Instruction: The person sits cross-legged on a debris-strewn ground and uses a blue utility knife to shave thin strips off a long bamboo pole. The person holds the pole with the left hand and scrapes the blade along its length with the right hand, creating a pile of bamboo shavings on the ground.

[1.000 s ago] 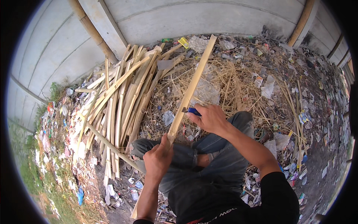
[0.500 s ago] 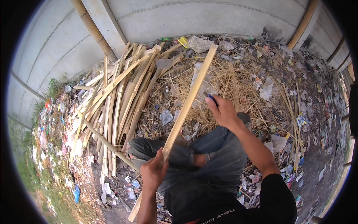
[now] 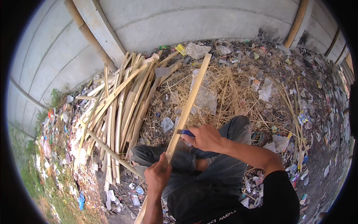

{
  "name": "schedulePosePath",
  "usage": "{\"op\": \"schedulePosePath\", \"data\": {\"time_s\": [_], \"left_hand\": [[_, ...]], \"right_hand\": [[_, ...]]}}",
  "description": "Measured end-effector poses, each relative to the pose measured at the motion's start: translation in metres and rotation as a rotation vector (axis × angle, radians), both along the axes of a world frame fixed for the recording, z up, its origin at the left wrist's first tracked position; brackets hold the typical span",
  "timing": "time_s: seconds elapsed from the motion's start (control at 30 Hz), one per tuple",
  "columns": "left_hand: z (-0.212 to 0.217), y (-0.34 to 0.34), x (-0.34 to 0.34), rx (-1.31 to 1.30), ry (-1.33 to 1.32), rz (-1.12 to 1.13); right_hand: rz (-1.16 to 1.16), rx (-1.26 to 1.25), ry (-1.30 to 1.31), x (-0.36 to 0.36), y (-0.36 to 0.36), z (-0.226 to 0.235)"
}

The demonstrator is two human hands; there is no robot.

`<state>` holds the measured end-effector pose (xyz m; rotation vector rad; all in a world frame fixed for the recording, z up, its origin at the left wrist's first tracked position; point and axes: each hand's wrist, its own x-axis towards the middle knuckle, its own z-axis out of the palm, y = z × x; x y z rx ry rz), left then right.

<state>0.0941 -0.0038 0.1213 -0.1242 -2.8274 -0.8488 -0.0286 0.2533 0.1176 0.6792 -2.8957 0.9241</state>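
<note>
A long split bamboo strip (image 3: pixel 194 90) slants up and away from my lap, its pale inner face showing. My left hand (image 3: pixel 158 173) is closed around its lower part, and the strip's near end runs down beside my left forearm. In my right hand (image 3: pixel 204 138) is a knife (image 3: pixel 185 132) with a dark blue handle. Its short blade lies across the strip just beyond my left hand. My right fingers are wrapped round the handle.
A heap of split bamboo strips (image 3: pixel 123 108) lies to the left by the grey wall (image 3: pixel 201 20). Straw-like shavings (image 3: pixel 231 89) spread ahead of my crossed legs (image 3: pixel 223 156). Plastic litter covers the ground, and a few thin strips (image 3: pixel 296 123) lie at right.
My right hand has come down and left, bringing the knife from beside the strip onto it. The strip's far end sits slightly lower and further left. My left hand keeps its hold.
</note>
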Motion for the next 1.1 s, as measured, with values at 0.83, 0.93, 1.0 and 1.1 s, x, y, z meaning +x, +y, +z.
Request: {"op": "schedulePosePath", "data": {"time_s": [0.83,0.93,1.0,1.1], "left_hand": [[-0.005,-0.029,0.025,0.082,-0.091,-0.042],[-0.015,-0.062,0.053,0.014,-0.112,-0.115],[-0.026,-0.079,0.066,0.112,-0.121,-0.173],[-0.02,-0.078,0.077,0.121,-0.128,-0.119]], "right_hand": [[-0.17,-0.036,0.025,-0.066,0.041,-0.019],[-0.599,-0.175,-0.065,-0.127,0.12,-0.017],[-0.788,-0.145,0.099,-0.157,0.228,-0.047],[-0.84,-0.345,-0.01,-0.145,0.228,-0.036]]}}
